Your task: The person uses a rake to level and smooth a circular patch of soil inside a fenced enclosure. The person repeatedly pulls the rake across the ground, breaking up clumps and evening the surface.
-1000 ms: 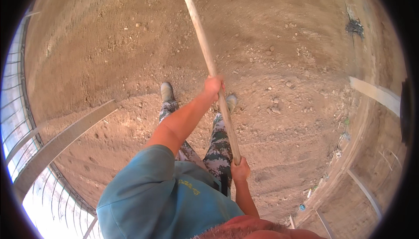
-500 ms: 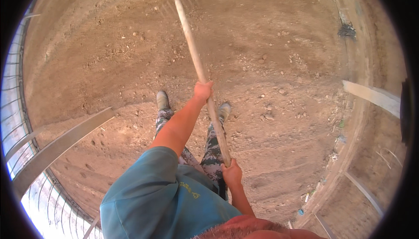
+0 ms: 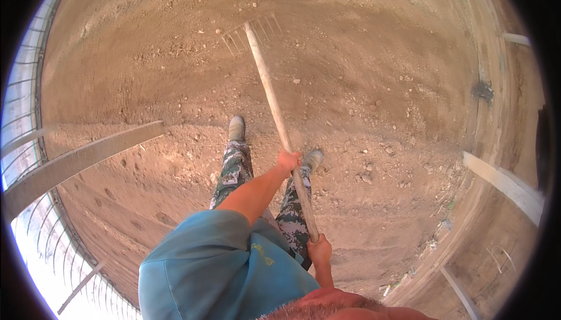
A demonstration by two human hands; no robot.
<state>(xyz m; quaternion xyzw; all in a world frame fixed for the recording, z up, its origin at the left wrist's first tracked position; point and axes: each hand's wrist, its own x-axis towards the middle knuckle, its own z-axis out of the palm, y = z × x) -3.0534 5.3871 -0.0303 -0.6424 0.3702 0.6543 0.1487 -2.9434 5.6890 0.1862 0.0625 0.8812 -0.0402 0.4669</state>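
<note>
A rake (image 3: pixel 269 91) with a long pale wooden handle slants across the dirt in front of me. Its toothed head (image 3: pixel 270 23) rests at or just above the soil, far ahead of my feet. Partway down the handle, my left hand (image 3: pixel 288 160) is wrapped round the wood. My right hand (image 3: pixel 319 250) grips the handle near its lower end, close to my right thigh. Both hands are closed on the same shaft.
Loose brown soil (image 3: pixel 374 86) with small clods spreads all round my boots (image 3: pixel 236 128). A pale post (image 3: pixel 87 159) juts in from the left beside a barred wall (image 3: pixel 29 80). Another post (image 3: pixel 505 185) stands on the right, along a raised dirt edge.
Both hands have come back toward my body, drawing the rake with them. Its teeth, blurred before, now show clearly. The view has shifted a little.
</note>
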